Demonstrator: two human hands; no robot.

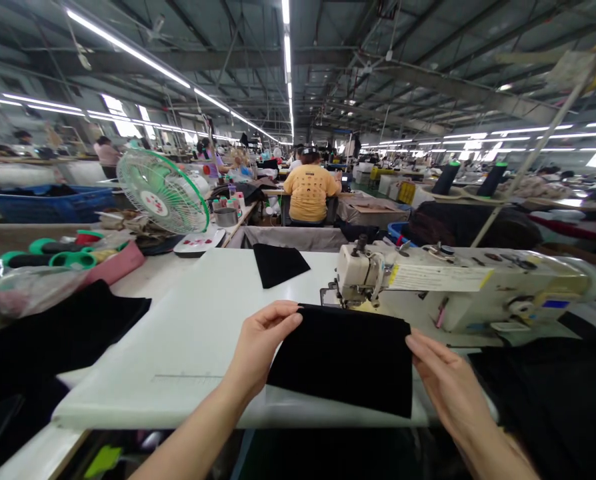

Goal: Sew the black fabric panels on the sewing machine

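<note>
Between my two hands a black fabric piece (348, 360) is held up over the front of the white sewing table (193, 320). My left hand (265, 340) pinches its upper left corner between thumb and fingers. At the upper right corner, my right hand (441, 370) grips the edge, thumb in front. Just behind the fabric's top edge stands the head of a sewing machine (361, 273); the fabric hides part of its needle area. A smaller black fabric piece (281, 263) lies flat farther back on the table.
A green-rimmed fan (163, 193) stands at the back left, near thread spools (71, 259) and a plastic bag (38, 283). Dark cloth lies at left (63, 327) and right (553, 380). A person in a yellow shirt (307, 192) sits ahead, facing away.
</note>
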